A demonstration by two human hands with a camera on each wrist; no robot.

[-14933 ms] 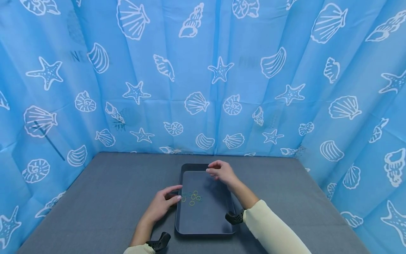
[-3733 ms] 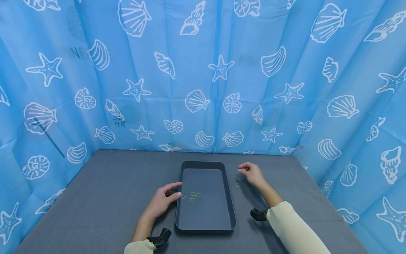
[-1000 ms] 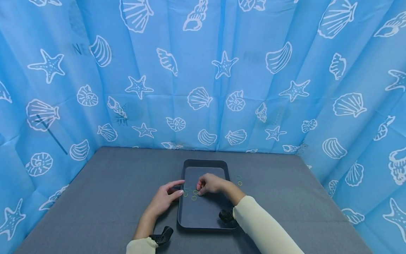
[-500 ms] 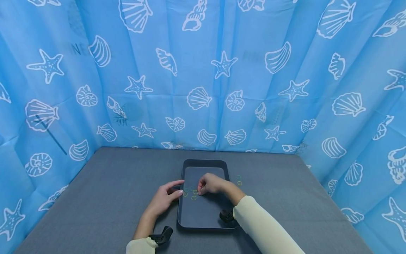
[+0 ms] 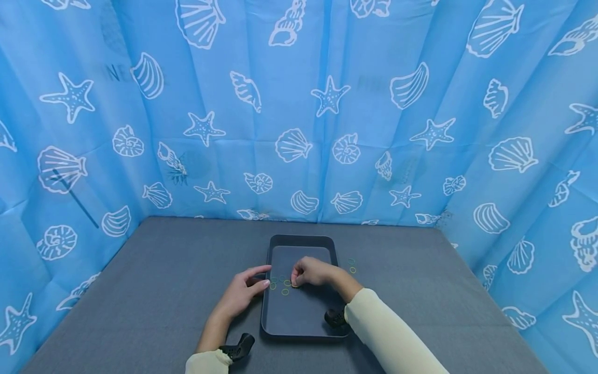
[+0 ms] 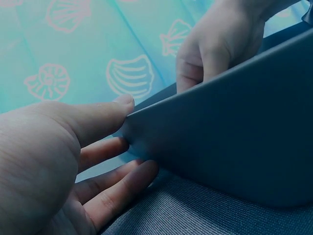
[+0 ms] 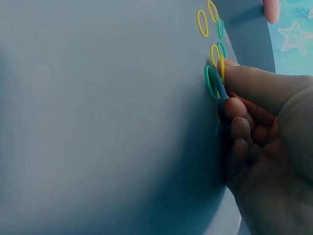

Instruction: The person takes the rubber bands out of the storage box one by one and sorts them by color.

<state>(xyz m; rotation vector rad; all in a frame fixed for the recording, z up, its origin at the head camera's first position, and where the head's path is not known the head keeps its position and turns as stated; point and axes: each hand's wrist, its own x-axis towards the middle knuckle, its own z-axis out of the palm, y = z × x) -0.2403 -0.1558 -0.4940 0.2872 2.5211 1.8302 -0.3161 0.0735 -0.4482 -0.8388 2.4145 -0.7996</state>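
A dark grey rectangular tray (image 5: 299, 317) lies on the table with several small yellow and green rubber bands (image 5: 285, 292) at its left side. My left hand (image 5: 238, 294) touches the tray's left wall, thumb at the rim and fingers fairly straight against the outside. Reaching into the tray, my right hand (image 5: 312, 271) has its fingers curled down among the bands. In the right wrist view, a yellow rubber band (image 7: 223, 69) sits at the thumb tip, pinched toward the index finger. A green rubber band (image 7: 206, 83) lies close by.
On the grey cloth right of the tray lie a yellow rubber band (image 5: 352, 270) and a green rubber band (image 5: 351, 261). A blue shell-print curtain (image 5: 299, 104) surrounds the table's back and sides. The tray's raised walls stand around the bands.
My right hand has come from the table right of the tray back into it, leaving two bands outside. Over the last second it barely moves. My left hand stays at the tray wall.
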